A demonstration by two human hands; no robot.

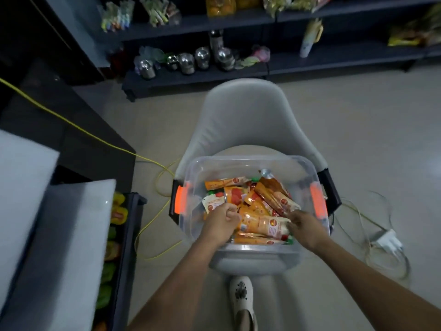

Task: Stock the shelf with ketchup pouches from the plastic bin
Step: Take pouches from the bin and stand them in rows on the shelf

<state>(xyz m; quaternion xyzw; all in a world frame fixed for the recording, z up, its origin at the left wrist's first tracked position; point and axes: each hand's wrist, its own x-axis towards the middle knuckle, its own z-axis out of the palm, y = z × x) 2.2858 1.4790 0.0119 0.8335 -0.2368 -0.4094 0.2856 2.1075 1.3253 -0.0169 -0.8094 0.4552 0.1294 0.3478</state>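
A clear plastic bin [248,161] with orange latches rests on the seat of a grey chair [245,115]. Inside it lie several orange and red ketchup pouches [260,201] in a loose heap. My left hand [220,223] is inside the bin on the left, fingers curled round the edge of a pale pouch [211,204]. My right hand [304,225] reaches in at the right, its fingertips on a pouch [267,226]; whether it grips that pouch cannot be told. The shelf [124,235] at the lower left holds a row of pouches.
A dark shelf unit [198,75] with steel jars and packets stands beyond the chair. A yellow cable [78,129] runs across the floor on the left, and a white adapter [386,240] with cords lies at the right. My shoe [241,297] stands below the chair.
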